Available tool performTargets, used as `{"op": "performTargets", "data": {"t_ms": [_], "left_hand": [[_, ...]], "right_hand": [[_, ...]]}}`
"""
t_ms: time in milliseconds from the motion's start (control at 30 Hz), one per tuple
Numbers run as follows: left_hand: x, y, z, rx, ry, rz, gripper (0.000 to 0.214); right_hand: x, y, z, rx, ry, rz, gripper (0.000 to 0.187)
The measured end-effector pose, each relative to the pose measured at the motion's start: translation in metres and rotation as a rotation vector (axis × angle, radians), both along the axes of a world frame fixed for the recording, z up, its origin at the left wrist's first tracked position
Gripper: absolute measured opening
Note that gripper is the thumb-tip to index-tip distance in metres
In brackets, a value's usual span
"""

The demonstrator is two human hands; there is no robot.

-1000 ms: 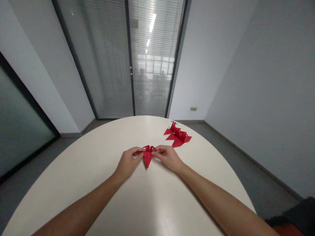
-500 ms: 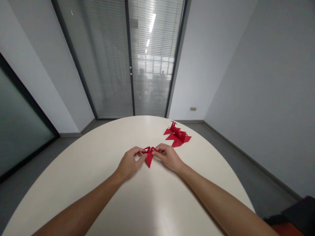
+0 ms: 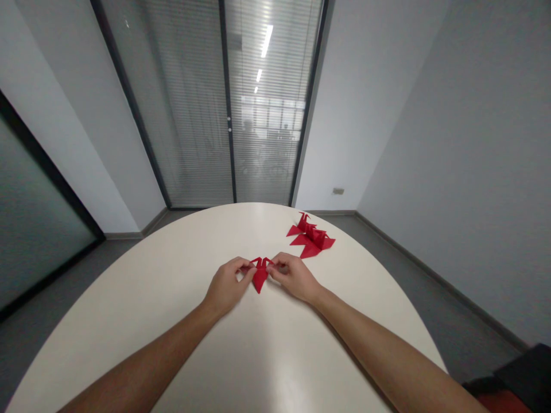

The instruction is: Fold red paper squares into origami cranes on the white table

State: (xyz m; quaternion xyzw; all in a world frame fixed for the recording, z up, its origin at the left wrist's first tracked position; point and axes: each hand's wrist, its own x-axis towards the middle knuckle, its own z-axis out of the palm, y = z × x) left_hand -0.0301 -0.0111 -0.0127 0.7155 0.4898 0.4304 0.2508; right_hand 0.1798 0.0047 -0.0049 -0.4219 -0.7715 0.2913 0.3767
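A small red paper crane point(image 3: 260, 277) is between my hands, low over the middle of the table, one wing pointing toward me. My left hand point(image 3: 229, 282) pinches its left side between thumb and fingers. On the opposite side my right hand point(image 3: 296, 276) pinches it the same way. Two thin folded points stick up and bend outward at the crane's top, partly covered by my fingertips. Beyond my right hand, several finished-looking red paper cranes point(image 3: 313, 240) stand close together in a row.
The round cream-white table point(image 3: 172, 298) has its curved far edge near a glass partition with blinds point(image 3: 189, 115). At the lower right, a black and red object point(image 3: 512, 381) sits beside the table, its kind unclear. White walls flank the room.
The crane in my hands has shifted slightly, and its near wing looks a little wider and more rounded. Both hands keep almost the same place and grip.
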Motion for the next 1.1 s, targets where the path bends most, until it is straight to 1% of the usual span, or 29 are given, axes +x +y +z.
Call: {"op": "performTargets", "data": {"t_ms": [133,300,467,567,733,833,1100], "left_hand": [[0.002,0.0,0.002,0.043,0.077,-0.037,0.011],[0.003,-0.002,0.005,0.086,0.103,-0.074,0.013],[0.006,-0.004,0.007,0.087,0.122,-0.075,0.014],[0.006,-0.004,0.008,0.075,0.098,-0.052,0.014],[0.004,-0.002,0.007,0.015,-0.026,0.008,0.015],[0.003,-0.001,0.006,-0.006,-0.078,0.015,0.017],[0.001,0.0,0.003,-0.037,-0.076,0.026,0.019]], "right_hand": [[0.0,-0.002,0.004,0.016,-0.006,0.032,0.007],[-0.003,-0.004,0.008,0.038,0.022,0.066,0.01],[-0.005,-0.004,0.009,0.062,-0.023,0.086,0.012],[-0.004,-0.004,0.009,0.054,-0.034,0.071,0.015],[-0.003,-0.002,0.005,-0.007,0.015,0.049,0.023],[-0.003,0.001,0.001,-0.024,0.047,0.048,0.022],[-0.001,0.004,-0.001,-0.037,0.076,0.024,0.021]]}}
